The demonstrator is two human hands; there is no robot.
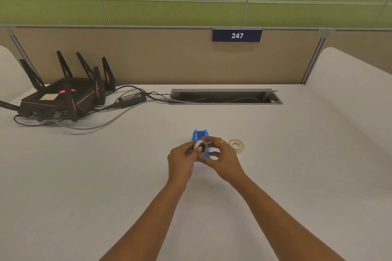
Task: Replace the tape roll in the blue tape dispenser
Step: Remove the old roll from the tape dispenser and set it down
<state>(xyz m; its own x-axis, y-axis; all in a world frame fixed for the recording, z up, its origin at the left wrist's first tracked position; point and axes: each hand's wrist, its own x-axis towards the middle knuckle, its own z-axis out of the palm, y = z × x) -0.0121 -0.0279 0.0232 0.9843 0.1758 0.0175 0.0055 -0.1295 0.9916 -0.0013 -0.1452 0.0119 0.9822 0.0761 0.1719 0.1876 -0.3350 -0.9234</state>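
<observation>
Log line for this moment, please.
both hands hold tape roll over blue dispenser | second roll on desk, right

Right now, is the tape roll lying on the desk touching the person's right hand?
Apart. The head view shows the loose tape roll lying flat on the desk, with a strip of bare desk between it and the right hand.

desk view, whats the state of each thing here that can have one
tape dispenser: on the desk, behind the hands
tape roll: held in both hands over the dispenser
second tape roll: lying flat on the desk
left hand: gripping the roll
right hand: gripping the roll
router: red lights on
cable hatch: lid open
</observation>
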